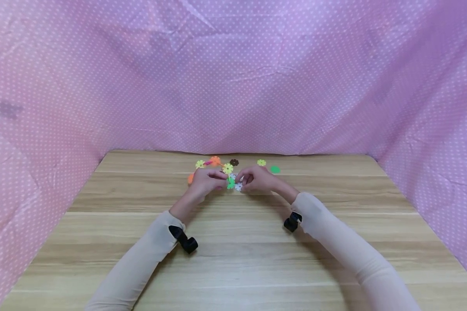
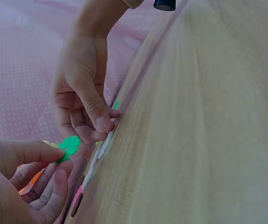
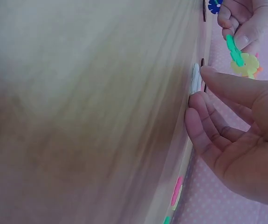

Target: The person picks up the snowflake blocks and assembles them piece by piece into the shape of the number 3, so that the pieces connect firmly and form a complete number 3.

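Note:
My left hand (image 1: 206,182) pinches a green snowflake disc (image 2: 69,147) between thumb and fingertips, above the wooden table. Joined to the green disc is a yellow disc (image 1: 227,169), part of a linked chain with an orange disc (image 1: 215,161) and another yellow disc (image 1: 200,164). Over at the right, my right hand (image 1: 258,178) is lowered to the tabletop with loosely bent fingers. Its fingertips reach white discs (image 3: 195,80) that lie flat, with thumb and fingers apart around them. The hand partly hides these discs in the head view.
Near the table's back edge lie a dark brown disc (image 1: 234,162), a loose yellow disc (image 1: 261,163) and a green disc (image 1: 275,169). An orange disc (image 1: 190,178) shows beside the left hand. A pink dotted cloth (image 1: 249,86) hangs behind the wooden table (image 1: 233,259).

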{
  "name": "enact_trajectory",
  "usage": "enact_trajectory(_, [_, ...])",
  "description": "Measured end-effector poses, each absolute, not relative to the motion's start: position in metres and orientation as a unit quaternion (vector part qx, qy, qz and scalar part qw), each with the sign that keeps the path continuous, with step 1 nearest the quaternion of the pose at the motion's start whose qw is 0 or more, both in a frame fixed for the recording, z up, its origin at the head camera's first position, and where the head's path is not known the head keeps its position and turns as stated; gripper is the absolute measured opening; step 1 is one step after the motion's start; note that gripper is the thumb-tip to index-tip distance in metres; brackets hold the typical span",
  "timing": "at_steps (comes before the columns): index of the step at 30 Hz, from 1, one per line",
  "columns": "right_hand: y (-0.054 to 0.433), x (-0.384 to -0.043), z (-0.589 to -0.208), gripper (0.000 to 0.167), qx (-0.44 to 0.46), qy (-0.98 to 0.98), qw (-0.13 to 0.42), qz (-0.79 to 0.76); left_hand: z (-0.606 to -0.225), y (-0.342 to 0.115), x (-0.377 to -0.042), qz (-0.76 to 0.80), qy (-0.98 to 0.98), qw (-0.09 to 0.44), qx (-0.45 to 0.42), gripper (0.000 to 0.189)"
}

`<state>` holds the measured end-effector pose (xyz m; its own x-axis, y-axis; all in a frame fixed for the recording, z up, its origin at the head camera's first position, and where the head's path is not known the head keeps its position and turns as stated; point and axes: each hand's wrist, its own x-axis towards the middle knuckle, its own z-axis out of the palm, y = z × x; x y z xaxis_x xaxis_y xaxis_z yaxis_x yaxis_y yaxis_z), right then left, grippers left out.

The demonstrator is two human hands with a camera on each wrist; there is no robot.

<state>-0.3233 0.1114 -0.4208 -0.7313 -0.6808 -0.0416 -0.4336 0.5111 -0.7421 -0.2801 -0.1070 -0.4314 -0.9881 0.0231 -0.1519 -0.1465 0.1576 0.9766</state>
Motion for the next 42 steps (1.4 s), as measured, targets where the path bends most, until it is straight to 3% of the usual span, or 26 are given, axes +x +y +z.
enact_trajectory(8, [0.109,-0.327,-0.423,0.025,-0.352,0.86,0.152,-0.335,-0.433,-0.105,-0.28,0.609,0.789,0.07,-0.039,0.024])
enact_trajectory(24, [0.113,-0.326,-0.425,0.022,-0.356,0.854,0.155,-0.346,-0.444,-0.096,-0.278,0.55,0.835,-0.004,0.021,0.017])
enact_trajectory(42, [0.114,-0.326,-0.425,0.023,-0.335,0.865,0.166,-0.335,-0.444,-0.092,-0.275,0.513,0.858,-0.024,0.03,0.013])
